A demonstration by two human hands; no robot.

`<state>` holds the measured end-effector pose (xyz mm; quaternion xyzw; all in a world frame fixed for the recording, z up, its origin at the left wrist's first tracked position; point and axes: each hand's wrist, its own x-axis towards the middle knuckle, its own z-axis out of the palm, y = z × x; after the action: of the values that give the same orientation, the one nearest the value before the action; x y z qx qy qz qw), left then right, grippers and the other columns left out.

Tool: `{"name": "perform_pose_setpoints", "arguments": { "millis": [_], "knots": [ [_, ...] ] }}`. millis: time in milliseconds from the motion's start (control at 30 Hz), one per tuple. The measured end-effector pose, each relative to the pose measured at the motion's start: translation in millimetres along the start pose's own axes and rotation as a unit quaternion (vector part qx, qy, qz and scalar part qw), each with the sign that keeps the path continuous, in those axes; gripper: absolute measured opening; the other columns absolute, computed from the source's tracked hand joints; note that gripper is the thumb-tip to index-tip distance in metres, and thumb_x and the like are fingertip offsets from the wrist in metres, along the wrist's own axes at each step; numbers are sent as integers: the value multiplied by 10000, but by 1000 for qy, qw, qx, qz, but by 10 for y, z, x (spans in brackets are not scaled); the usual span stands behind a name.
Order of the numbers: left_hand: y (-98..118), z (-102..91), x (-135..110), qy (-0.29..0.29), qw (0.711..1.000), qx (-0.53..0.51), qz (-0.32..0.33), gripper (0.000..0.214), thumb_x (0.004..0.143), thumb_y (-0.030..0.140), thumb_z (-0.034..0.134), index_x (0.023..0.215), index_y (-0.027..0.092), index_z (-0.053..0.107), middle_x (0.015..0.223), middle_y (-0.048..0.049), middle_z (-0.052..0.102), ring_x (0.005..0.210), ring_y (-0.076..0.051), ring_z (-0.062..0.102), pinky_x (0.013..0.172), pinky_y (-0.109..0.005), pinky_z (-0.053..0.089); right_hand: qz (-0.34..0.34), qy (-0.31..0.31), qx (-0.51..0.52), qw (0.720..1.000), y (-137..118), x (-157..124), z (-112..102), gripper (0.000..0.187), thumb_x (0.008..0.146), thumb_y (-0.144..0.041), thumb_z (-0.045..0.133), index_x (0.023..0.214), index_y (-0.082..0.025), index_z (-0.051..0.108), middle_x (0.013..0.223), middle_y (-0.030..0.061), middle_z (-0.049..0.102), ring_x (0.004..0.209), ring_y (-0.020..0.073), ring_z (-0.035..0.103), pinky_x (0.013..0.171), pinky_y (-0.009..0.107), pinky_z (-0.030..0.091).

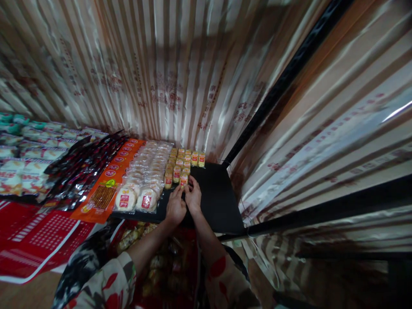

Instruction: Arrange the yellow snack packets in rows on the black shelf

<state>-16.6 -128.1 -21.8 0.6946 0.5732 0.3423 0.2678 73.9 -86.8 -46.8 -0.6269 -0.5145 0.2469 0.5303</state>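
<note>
Both my hands rest side by side on a black shelf (219, 201). My left hand (175, 205) and my right hand (193, 196) have their fingers pressed together around the nearest of several small yellow-and-red snack packs (184, 177), at the front of the pack rows (185, 161). What the fingertips grip is small and partly hidden. Round white cakes in clear wrap (146, 176) lie just left of my left hand.
Orange packs of sticks (107, 186) and dark red-black packs (80, 171) lie further left, with pale and green packs (28, 150) beyond. Striped foil sheeting (180, 64) forms the back and right walls. Black shelf rails (322, 214) run right. More packaged goods sit on the shelf below (161, 262).
</note>
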Motion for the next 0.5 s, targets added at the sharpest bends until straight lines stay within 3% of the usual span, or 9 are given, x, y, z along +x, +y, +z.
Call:
{"name": "perform_pose_setpoints", "arguments": {
  "millis": [333,500],
  "knots": [
    [9,-50,-72,12,1000,9,-6,512,672,-10,399,1146,113,548,1334,-106,446,1215,-217,412,1059,-347,310,-6,0,-30,1000,-52,-59,-21,425,809,-291,443,1202,-137,488,1209,128,520,1029,177,541,899,325,450],
    [-96,-131,-294,65,997,-17,30,412,670,2,396,992,159,600,1106,-86,571,1062,-192,516,964,-345,408,-25,56,-26,998,-125,-321,-96,384,817,-328,446,1142,-136,518,1181,141,526,1043,183,524,884,338,454]
  ]
}}
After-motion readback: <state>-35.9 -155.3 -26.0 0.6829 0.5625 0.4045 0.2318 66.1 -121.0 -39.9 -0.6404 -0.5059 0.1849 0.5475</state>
